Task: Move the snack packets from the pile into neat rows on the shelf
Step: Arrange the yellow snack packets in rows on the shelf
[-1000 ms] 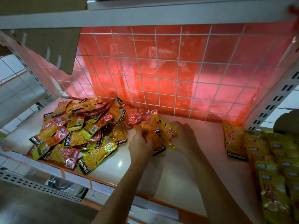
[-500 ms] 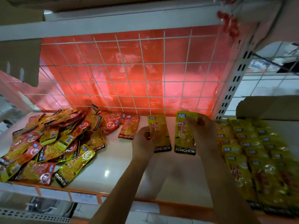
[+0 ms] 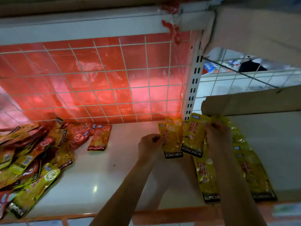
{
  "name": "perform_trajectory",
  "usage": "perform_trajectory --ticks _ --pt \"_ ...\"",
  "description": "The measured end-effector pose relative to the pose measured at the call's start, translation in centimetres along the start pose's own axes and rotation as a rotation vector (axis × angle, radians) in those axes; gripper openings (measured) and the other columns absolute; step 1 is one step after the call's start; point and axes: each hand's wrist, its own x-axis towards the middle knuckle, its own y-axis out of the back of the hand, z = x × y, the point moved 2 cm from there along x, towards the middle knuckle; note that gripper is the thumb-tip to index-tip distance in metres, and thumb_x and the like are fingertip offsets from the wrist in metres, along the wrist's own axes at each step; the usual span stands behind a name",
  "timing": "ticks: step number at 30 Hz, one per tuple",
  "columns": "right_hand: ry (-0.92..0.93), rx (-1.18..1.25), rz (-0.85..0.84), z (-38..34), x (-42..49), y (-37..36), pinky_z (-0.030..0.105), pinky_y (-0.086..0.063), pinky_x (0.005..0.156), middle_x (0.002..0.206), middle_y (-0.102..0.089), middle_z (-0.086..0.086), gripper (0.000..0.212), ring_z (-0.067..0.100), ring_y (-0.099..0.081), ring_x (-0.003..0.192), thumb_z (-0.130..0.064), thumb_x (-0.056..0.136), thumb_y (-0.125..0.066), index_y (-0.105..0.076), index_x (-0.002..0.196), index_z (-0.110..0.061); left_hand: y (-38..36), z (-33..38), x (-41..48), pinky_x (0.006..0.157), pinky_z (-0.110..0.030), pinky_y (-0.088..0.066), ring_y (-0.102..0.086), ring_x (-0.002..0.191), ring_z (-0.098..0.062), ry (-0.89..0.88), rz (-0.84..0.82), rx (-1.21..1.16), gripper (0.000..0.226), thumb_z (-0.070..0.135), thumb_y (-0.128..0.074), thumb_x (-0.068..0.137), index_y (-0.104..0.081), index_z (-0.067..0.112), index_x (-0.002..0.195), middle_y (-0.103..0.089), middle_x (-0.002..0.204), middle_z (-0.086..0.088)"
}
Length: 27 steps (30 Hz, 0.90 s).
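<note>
A loose pile of yellow and red snack packets point(image 3: 31, 154) lies on the left of the white shelf point(image 3: 101, 181). One orange packet point(image 3: 99, 137) lies alone beside the pile. My left hand point(image 3: 149, 147) pinches a yellow packet point(image 3: 171, 142) by its left edge. My right hand point(image 3: 218, 137) holds a second yellow packet point(image 3: 193, 136) by its right edge. Both packets hang upright, side by side, just left of the rows of yellow packets point(image 3: 206, 178) laid on the right of the shelf. My right forearm hides part of those rows.
A white wire grid with red plastic sheet point(image 3: 97, 82) closes the back. A slotted white upright point(image 3: 193, 85) stands at the back right. A cardboard flap point(image 3: 254, 101) overhangs the rows on the right. An orange strip point(image 3: 162, 214) edges the shelf front.
Both hands have carried their packets from the pile's edge rightward to the rows on the right. The view has swung to the right with them.
</note>
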Motion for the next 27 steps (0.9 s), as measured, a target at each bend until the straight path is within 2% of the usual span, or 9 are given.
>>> perform_trajectory --ticks 2,5,9,13,16,18,21,24,27 --pt "-0.012 0.001 0.008 0.4 0.4 0.8 0.030 -0.029 0.051 0.057 -0.042 0.012 0.020 0.016 -0.037 0.052 -0.009 0.087 -0.055 -0.056 0.070 0.001 -0.7 0.1 0.1 0.075 -0.041 -0.056 -0.066 0.069 -0.016 -0.004 -0.011 0.032 0.014 0.044 -0.065 0.066 -0.071 0.032 0.061 -0.071 0.066 0.007" --pt "-0.033 0.029 0.005 0.9 1.0 1.3 0.034 -0.032 0.056 0.064 -0.046 0.014 0.018 0.019 -0.040 0.059 -0.008 0.086 -0.056 -0.057 0.081 0.009 -1.6 0.1 0.7 0.079 -0.036 -0.056 -0.070 0.077 -0.014 -0.016 -0.011 0.090 0.014 0.039 -0.072 0.072 -0.076 0.027 0.079 -0.074 0.076 0.007" --pt "-0.051 0.034 0.002 1.4 1.5 1.5 0.036 -0.038 0.058 0.067 -0.053 0.014 0.015 0.020 -0.046 0.062 -0.012 0.083 -0.059 -0.059 0.080 0.002 -2.1 0.3 1.2 0.076 -0.025 -0.050 -0.067 0.084 -0.013 -0.049 0.024 0.187 0.017 0.033 -0.072 0.079 -0.076 0.022 0.091 -0.074 0.088 0.004" --pt "-0.026 -0.009 -0.045 1.3 1.6 1.4 0.035 -0.035 0.057 0.062 -0.047 0.013 0.021 0.019 -0.041 0.059 -0.014 0.084 -0.061 -0.053 0.072 0.002 -2.5 0.3 1.4 0.080 -0.029 -0.052 -0.067 0.087 -0.015 -0.046 0.032 0.229 0.018 0.033 -0.072 0.079 -0.075 0.022 0.093 -0.074 0.089 0.004" --pt "0.018 -0.076 -0.055 1.1 1.5 1.2 0.036 -0.034 0.057 0.056 -0.046 0.006 0.022 0.018 -0.039 0.055 -0.015 0.084 -0.063 -0.055 0.068 -0.003 -2.7 0.2 1.7 0.081 -0.029 -0.050 -0.066 0.088 -0.016 -0.069 0.043 0.281 0.020 0.036 -0.073 0.079 -0.073 0.022 0.093 -0.074 0.090 0.004" --pt "0.027 -0.095 -0.064 1.1 1.4 0.9 0.041 -0.040 0.054 0.057 -0.052 0.013 0.019 0.020 -0.044 0.055 -0.018 0.083 -0.065 -0.060 0.072 -0.004 -2.6 0.3 1.8 0.078 -0.027 -0.047 -0.065 0.087 -0.014 -0.089 0.056 0.307 0.020 0.037 -0.073 0.079 -0.072 0.021 0.093 -0.073 0.090 0.004" --pt "0.007 -0.074 -0.079 1.0 1.2 0.4 0.049 -0.050 0.058 0.071 -0.062 0.023 0.013 0.022 -0.051 0.060 -0.018 0.083 -0.067 -0.065 0.079 -0.006 -2.6 0.4 1.8 0.074 -0.024 -0.043 -0.065 0.084 -0.012 -0.115 0.064 0.348 0.022 0.038 -0.072 0.081 -0.069 0.021 0.094 -0.073 0.091 0.004" --pt "0.009 -0.080 -0.099 0.7 0.9 0.2 0.040 -0.045 0.060 0.066 -0.060 0.012 0.009 0.021 -0.049 0.060 -0.019 0.081 -0.069 -0.065 0.077 -0.011 -2.4 0.6 1.5 0.071 -0.023 -0.036 -0.058 0.078 -0.008 -0.127 0.070 0.398 0.027 0.040 -0.070 0.083 -0.067 0.020 0.101 -0.072 0.094 0.003" --pt "0.005 -0.094 -0.119 0.5 0.6 -0.1 0.043 -0.051 0.066 0.071 -0.066 0.011 0.006 0.020 -0.055 0.064 -0.020 0.081 -0.070 -0.067 0.077 -0.016 -2.3 0.7 1.1 0.071 -0.024 -0.037 -0.060 0.084 -0.011 -0.195 0.129 0.415 0.029 0.039 -0.068 0.085 -0.064 0.020 0.106 -0.068 0.095 0.004"
